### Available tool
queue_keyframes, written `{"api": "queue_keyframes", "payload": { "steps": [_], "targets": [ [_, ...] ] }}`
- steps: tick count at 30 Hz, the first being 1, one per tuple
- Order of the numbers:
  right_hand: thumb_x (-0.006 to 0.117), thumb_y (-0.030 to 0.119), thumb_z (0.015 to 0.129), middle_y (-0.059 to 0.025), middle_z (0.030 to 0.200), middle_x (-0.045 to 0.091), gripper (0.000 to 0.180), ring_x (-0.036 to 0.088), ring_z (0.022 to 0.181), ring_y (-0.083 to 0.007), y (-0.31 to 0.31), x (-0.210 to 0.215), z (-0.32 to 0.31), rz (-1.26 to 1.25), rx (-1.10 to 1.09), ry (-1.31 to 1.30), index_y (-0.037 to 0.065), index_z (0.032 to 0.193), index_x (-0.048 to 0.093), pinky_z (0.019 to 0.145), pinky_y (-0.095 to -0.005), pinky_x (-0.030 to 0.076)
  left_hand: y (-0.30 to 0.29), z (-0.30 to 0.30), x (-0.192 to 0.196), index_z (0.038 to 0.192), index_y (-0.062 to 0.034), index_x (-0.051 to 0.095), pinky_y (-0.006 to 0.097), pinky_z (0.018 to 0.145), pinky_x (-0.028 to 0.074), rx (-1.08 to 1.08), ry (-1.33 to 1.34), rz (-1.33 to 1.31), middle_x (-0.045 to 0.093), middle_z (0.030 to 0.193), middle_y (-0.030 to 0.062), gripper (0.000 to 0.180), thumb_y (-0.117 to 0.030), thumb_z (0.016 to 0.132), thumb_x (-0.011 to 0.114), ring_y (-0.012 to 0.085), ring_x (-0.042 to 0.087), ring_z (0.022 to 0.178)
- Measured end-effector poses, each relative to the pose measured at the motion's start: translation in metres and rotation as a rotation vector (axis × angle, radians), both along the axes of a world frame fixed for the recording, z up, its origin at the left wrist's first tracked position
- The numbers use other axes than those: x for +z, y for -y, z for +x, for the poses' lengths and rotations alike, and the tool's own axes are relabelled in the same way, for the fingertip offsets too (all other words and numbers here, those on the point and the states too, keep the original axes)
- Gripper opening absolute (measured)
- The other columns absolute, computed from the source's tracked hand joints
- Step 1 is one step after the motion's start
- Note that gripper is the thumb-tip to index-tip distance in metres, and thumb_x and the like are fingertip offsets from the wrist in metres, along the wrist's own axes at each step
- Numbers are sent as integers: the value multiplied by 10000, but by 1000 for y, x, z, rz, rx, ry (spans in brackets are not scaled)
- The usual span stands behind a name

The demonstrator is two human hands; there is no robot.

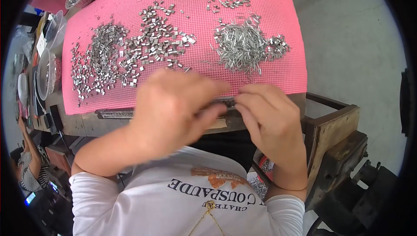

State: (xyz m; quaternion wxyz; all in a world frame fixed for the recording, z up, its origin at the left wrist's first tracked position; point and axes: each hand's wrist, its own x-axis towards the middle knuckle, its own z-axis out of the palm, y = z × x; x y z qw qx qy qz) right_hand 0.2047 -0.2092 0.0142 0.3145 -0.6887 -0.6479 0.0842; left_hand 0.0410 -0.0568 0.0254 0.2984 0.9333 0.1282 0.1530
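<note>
A person's two bare hands meet at the near edge of a pink textured mat [182, 1] spread over a worn wooden counter [82, 125]. The left hand [173, 110], blurred, has its fingers curled down toward a long narrow grey metal strip [115, 114] lying along the mat's near edge; whether it grips anything cannot be told. The right hand [269, 114] has its fingertips drawn together in a pinch at the strip's right end, the pinched piece too small to make out. Farther back on the mat lie a heap of thin silver metal pins [241, 45], a wide scatter of small silver metal clips [160, 40] and a denser pile of smaller silver metal bits [97, 56]. Clear plastic bowls [45, 73] stand beside the mat at left.
</note>
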Motion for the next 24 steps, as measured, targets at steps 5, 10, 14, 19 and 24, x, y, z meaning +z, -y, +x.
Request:
{"api": "queue_keyframes", "payload": {
  "steps": [5, 10, 14, 19, 24],
  "targets": [
    [718, 60, 875, -131, 893, 704, 55, 674, 884, -341, -41, 1, 26, 100, -143, -100, 17, 908, 712, 804, -443, 533, -76, 37, 2, 1050, -13, 795, 313, 746, 558, 230, -17, -55, 772, 891, 103, 255, -123, 822, 827, 158, 698, 789],
    [716, 90, 863, -154, 846, 705, 95, 659, 849, -363, -94, -12, 48, 161, -197, -45, 5, 822, 734, 801, -461, 533, -119, 76, -15, 1002, -1, 797, 305, 703, 550, 301, -214, -85, 759, 816, 93, 259, -220, 865, 804, 134, 680, 736],
    [708, 130, 848, -139, 832, 708, 140, 661, 865, -339, -118, -29, 51, 164, -254, 169, 12, 785, 749, 811, -473, 515, -118, 88, -19, 949, -120, 829, 436, 803, 594, 358, -280, 18, 781, 870, 114, 282, -365, 827, 759, 301, 751, 844],
    [706, 138, 811, -115, 819, 711, 128, 659, 901, -304, -130, -32, 43, 117, -300, 347, 29, 774, 763, 824, -466, 480, -112, 90, -21, 910, -140, 828, 443, 811, 596, 338, -242, 69, 778, 869, 107, 221, -323, 819, 744, 314, 749, 857],
    [702, 82, 788, -118, 856, 704, 69, 646, 931, -302, -131, -32, 35, 110, -265, 402, 27, 792, 744, 839, -441, 454, -107, 92, -17, 899, -111, 797, 455, 813, 595, 313, -292, 95, 773, 881, 130, 218, -303, 829, 720, 328, 744, 880]
  ]
}}
